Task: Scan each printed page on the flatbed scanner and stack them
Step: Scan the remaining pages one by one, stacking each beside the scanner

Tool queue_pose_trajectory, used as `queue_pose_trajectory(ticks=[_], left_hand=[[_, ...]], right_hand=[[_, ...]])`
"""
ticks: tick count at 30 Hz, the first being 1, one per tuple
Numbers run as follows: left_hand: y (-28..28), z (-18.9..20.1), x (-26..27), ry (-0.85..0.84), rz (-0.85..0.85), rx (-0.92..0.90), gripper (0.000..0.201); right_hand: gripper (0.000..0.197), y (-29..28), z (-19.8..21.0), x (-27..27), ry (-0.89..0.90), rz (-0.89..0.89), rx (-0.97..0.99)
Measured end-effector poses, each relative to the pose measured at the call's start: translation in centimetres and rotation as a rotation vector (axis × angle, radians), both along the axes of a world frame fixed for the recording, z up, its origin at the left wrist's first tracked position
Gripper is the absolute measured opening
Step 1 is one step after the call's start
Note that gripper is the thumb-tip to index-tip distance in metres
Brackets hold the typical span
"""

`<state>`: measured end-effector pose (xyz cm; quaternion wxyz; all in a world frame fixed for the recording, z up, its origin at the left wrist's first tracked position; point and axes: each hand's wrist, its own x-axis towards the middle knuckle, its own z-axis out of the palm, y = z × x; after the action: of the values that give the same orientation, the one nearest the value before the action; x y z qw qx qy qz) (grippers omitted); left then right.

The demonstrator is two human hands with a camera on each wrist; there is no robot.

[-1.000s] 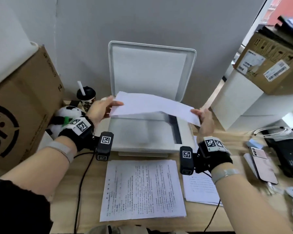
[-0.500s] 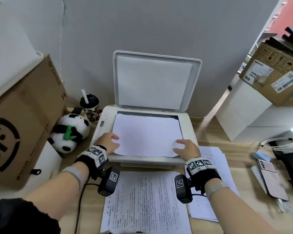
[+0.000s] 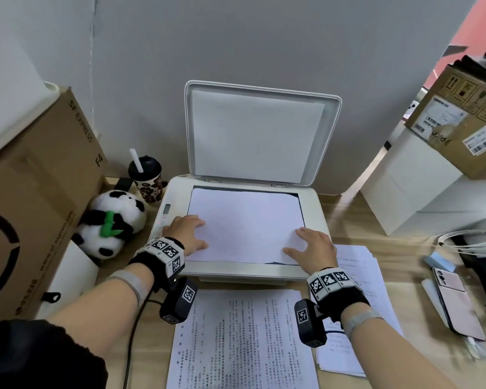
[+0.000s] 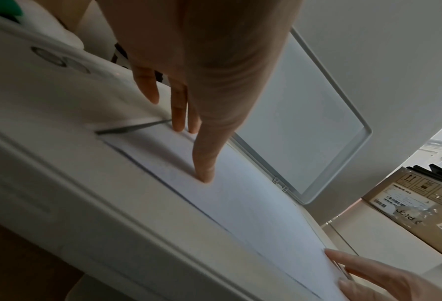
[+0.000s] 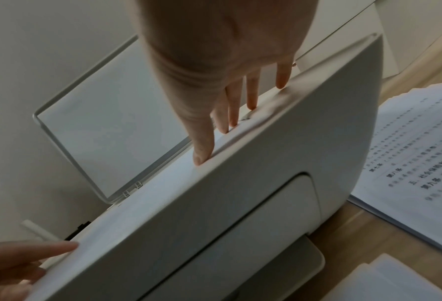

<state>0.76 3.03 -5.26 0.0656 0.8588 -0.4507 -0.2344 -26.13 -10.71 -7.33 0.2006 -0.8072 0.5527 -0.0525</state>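
Head view shows a sheet (image 3: 244,223) lying blank side up on the scanner (image 3: 314,220) glass, a bit crooked, with dark slivers of glass peeking out along the far edge and right side. Left hand (image 3: 187,234) and right hand (image 3: 313,245) are both flat on its near corners, fingers (image 4: 204,163) stretched out and pressing down, not gripping anything. Same story in the right wrist view, fingertips (image 5: 201,154) resting on the paper.

So I'd say this page is placed but not scanned yet: the lid (image 3: 261,136) is propped wide open against the wall and has to come down first. One pile of printed pages (image 3: 244,343) sits on the bench (image 3: 421,282) right in front of the scanner, and another pile (image 3: 359,290) is off to the right. Can't tell which is the done stack and which is waiting, so no idea how many are left.

Around it: a plush panda (image 3: 112,220) and a lidded cup (image 3: 146,178) on the left by a big cardboard box (image 3: 40,192), and a phone (image 3: 458,301) and coiled cable (image 3: 469,240) on the right. Nothing really blocks the lid.
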Motion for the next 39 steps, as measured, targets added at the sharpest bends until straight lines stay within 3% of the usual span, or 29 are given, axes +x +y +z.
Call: queue_pose_trajectory(ticks=[11, 39], left_hand=[[-1.3, 0.4, 0.4, 0.02, -0.002, 0.01, 0.066], [-1.6, -0.4, 0.6, -0.005, 0.032, 0.032, 0.064]], right_hand=[[0.07, -0.4, 0.1, 0.3, 0.128, 0.074, 0.011], [0.07, -0.3, 0.7, 0.8, 0.15, 0.063, 0.062]])
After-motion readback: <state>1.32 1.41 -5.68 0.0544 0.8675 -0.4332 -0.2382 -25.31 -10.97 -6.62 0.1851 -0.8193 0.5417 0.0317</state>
